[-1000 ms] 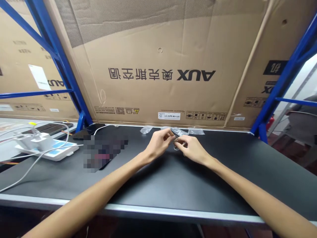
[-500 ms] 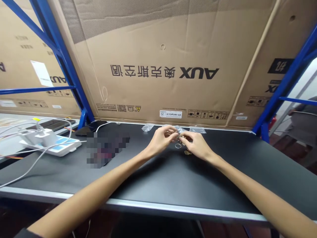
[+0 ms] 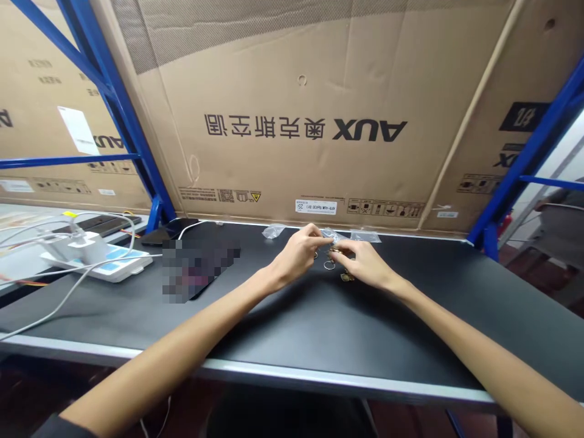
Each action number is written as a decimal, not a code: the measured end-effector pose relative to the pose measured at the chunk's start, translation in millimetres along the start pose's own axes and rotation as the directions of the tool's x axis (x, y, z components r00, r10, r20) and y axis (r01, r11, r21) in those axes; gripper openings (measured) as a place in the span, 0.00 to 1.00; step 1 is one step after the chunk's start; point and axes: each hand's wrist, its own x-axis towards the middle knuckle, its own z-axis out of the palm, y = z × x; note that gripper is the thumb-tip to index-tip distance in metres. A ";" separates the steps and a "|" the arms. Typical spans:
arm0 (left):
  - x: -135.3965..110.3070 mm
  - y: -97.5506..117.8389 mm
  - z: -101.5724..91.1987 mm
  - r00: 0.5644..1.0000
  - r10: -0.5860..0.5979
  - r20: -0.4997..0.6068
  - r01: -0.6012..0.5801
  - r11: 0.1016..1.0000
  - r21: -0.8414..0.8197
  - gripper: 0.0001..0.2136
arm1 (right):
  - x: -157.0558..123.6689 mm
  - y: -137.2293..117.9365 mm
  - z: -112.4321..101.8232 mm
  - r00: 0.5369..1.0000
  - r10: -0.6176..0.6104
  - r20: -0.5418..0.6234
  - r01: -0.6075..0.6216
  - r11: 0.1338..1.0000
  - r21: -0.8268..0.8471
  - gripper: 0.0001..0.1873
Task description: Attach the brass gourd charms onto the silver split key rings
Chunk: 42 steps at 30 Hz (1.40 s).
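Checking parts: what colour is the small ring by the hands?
Silvery metal, best seen in the head view, where the ring lies on the black tabletop.

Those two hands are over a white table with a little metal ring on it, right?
Not white: the table is black, as the head view shows. The rest is right: the left hand and right hand are over it, and the little metal ring lies on it.
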 end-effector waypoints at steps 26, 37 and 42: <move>8.2 14.9 -10.1 0.943 -0.320 0.097 0.330 0.847 -0.416 0.08 | 0.8 3.5 -2.9 0.963 0.084 0.254 -0.218 0.797 0.563 0.23; 3.8 20.3 -2.6 0.902 -0.420 0.100 0.398 0.718 -0.571 0.16 | -2.1 -0.9 5.9 0.994 0.069 -0.083 -0.046 0.968 0.246 0.17; -1.6 18.5 7.2 0.876 -0.399 0.271 0.480 0.664 -0.573 0.21 | -1.6 0.6 3.4 0.973 0.086 -0.213 -0.052 0.985 0.162 0.16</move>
